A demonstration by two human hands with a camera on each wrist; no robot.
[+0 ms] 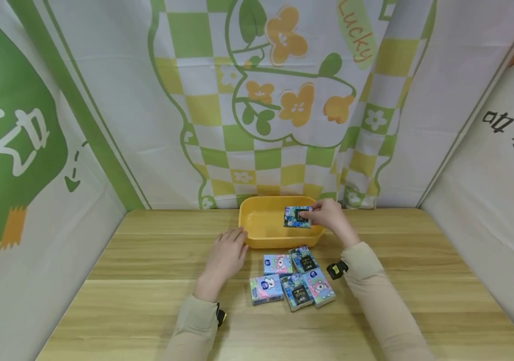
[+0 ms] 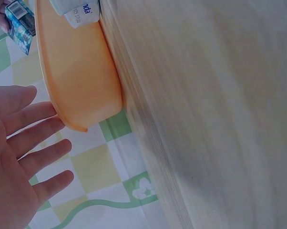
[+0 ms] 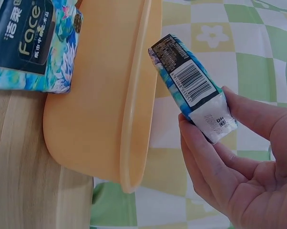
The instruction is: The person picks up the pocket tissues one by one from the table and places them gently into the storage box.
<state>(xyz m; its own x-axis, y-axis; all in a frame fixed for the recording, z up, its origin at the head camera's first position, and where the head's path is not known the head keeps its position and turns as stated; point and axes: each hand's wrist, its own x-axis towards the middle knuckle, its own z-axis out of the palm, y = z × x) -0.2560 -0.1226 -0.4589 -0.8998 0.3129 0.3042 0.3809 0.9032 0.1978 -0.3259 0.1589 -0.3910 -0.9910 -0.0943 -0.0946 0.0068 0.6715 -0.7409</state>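
Here's the right hand (image 1: 327, 214), thumb and fingers pinching one end of a blue floral pack (image 1: 294, 217), and that pack hangs above the right half of the yellow basin (image 1: 257, 242), clear of the rim! It's a soft, glossy block in film wrap, brilliant blues and greens around a black label, with a pale end by the fingers and a barcode down its narrow side. From the head view its long axis lies nearly left to right, far end pointing left, label towards the viewer. The basin is smooth and plastic-looking, oblong, with rounded corners and a lipped rim. And the left hand (image 1: 226, 254): fingers apart, nearly straight, gripping nothing, fingertips at the rim by the near left corner, seemingly just touching. Down in front sit five more packs, bunched edge to edge: two blue floral ones (image 1: 297, 292) with black labels, and three pastel packs (image 1: 318, 287) in pink and blue with cartoon prints, turned at differing angles. For room, look left of the held pack: the basin's left half opens out to its end wall, while the right end wall lies close beneath the right hand. Striped wood grain runs along the table (image 1: 126, 301), spreading wide on both sides, its back edge meeting a checked, creased fabric curtain (image 1: 257, 150).
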